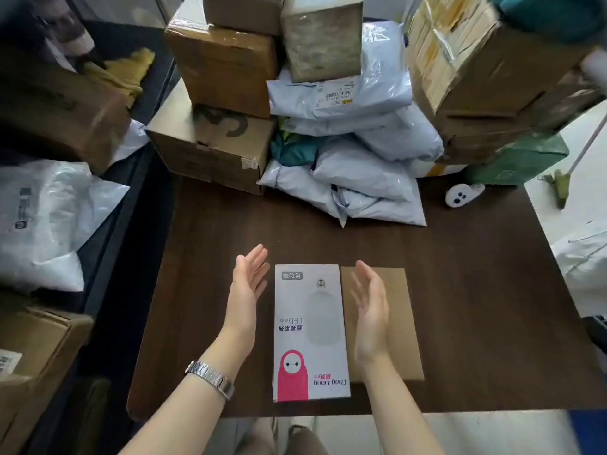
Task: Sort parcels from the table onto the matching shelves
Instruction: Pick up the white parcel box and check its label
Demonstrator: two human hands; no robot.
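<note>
A white LED-bulb box [310, 333] with a pink cartoon figure lies flat near the front edge of the dark wooden table [476, 290]. A flat brown cardboard parcel [400, 323] lies against its right side. My left hand [248, 290], with a metal watch on the wrist, is open just left of the white box, palm facing it, without touching. My right hand [369, 310] is open above the seam between the white box and the brown parcel, palm facing left. Neither hand holds anything.
Several grey-white poly mailers [361, 159] are piled at the table's back, flanked by stacked cardboard boxes [216, 93] on the left and taped boxes [476, 60] on the right. A green parcel [522, 159] and a small white gadget [463, 195] lie back right. More boxes and bags sit on the left.
</note>
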